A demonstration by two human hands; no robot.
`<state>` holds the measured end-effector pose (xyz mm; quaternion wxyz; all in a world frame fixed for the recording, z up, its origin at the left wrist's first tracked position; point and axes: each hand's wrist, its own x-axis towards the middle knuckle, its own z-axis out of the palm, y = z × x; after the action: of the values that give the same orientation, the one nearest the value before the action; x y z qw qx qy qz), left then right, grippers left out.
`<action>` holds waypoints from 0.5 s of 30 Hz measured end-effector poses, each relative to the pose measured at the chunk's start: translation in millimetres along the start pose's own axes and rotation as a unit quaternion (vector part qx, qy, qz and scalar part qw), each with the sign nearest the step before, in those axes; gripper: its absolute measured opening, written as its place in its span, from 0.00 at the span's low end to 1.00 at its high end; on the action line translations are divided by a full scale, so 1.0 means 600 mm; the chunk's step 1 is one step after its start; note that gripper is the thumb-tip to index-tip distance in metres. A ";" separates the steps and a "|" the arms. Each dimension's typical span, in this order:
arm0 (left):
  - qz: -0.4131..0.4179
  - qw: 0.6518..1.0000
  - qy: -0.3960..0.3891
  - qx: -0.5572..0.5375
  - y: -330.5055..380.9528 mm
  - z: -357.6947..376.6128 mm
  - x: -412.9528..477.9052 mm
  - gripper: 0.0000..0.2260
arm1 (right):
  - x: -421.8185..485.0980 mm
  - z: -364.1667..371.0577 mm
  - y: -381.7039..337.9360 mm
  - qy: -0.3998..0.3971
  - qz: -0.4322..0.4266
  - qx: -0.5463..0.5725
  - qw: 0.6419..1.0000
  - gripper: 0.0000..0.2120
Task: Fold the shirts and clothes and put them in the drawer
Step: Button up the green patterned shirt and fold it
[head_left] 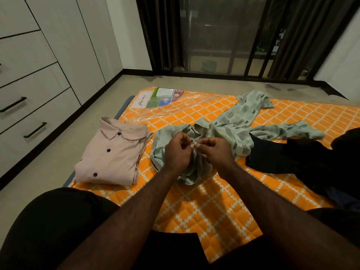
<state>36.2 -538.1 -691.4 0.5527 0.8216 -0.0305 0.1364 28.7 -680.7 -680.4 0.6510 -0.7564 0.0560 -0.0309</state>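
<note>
Now both hands meet over the green printed shirt (229,129), crumpled mid-mattress (214,207): left hand (178,151) and right hand (214,151) each pinch the placket just below the collar, seemingly doing up a button so the front lies flat for folding. Left of it, a pink shirt (111,152) sits folded; dark clothes (292,158) wait right.

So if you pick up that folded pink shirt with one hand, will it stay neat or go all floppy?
The pink shirt would probably sag at the edges, since it is soft cloth folded in loose layers. It looks light, so lifting should be easy. It likely keeps its shape better with support underneath; it won't roll, lying flat on the orange mattress.
</note>
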 end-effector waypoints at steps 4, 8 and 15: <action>0.005 1.000 -0.007 0.011 -0.002 -0.002 0.002 0.09 | -0.001 -0.002 0.001 0.005 -0.021 -0.034 0.999 0.03; 0.005 1.000 -0.013 0.023 -0.002 -0.005 0.002 0.09 | -0.001 -0.003 0.000 0.026 -0.043 -0.091 0.995 0.05; 0.002 0.999 -0.026 0.020 -0.002 -0.011 0.005 0.09 | -0.005 -0.013 -0.010 -0.021 -0.048 -0.081 0.995 0.07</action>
<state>38.1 -531.3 -689.4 0.5351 0.8356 -0.0439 0.1165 25.2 -687.0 -673.5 0.5864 -0.8089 0.0078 -0.0418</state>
